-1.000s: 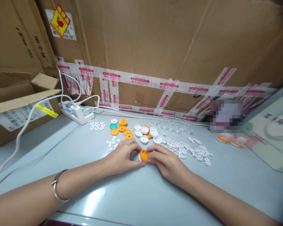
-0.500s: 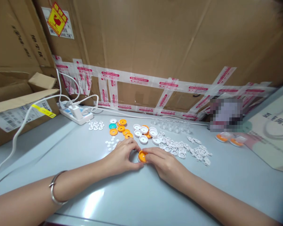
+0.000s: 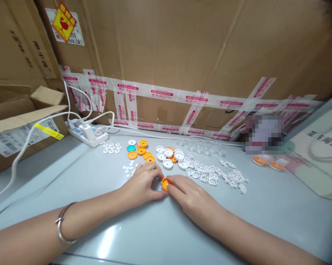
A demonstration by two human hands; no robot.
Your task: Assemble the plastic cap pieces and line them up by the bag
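Note:
A round orange plastic cap (image 3: 165, 184) with a raised rim is held between both hands, low over the grey table. My left hand (image 3: 145, 181) grips its left side with thumb and fingers curled round it. My right hand (image 3: 188, 191) has its fingers on the right side, partly covering the cap. Just behind my left hand lie small white round pieces (image 3: 128, 171) and loose orange rings (image 3: 141, 151). White round caps (image 3: 167, 164) cluster beyond the held piece. Flat white openwork parts (image 3: 204, 173) are spread behind my right hand.
A white power strip (image 3: 90, 138) with cables stands at the back left, next to an open cardboard box (image 3: 25, 121). Clear plastic pieces (image 3: 201, 147) lie at the back. Orange-and-clear pieces (image 3: 277, 164) sit at the right, near a printed box (image 3: 320, 151).
The fingers of my right hand have shifted over the orange cap, and the cap is tilted a little differently. My left hand keeps its grip. The whole view has moved slightly.

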